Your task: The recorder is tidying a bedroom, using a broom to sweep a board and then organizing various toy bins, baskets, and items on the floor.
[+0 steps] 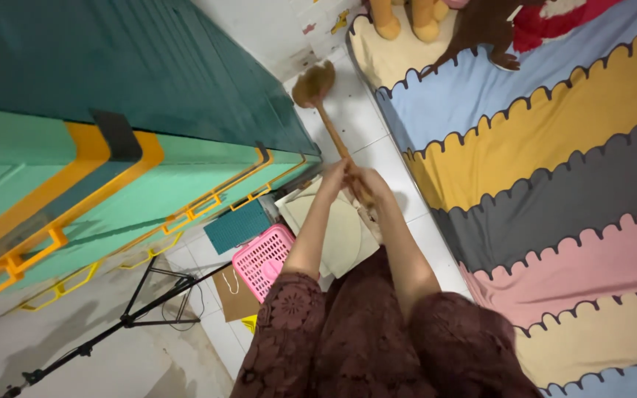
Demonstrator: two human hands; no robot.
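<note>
Both my hands grip the wooden handle of a broom. My left hand and my right hand sit close together near the handle's upper end. The broom's brown bristle head rests on the white tiled floor ahead of me, in the narrow gap between a bed and a cabinet. My arms reach forward in dark maroon lace sleeves.
A bed with a striped, scalloped cover fills the right side, plush toys at its far end. A teal and orange cabinet stands left. A pink basket, flat beige boards, cardboard and a black tripod lie below it.
</note>
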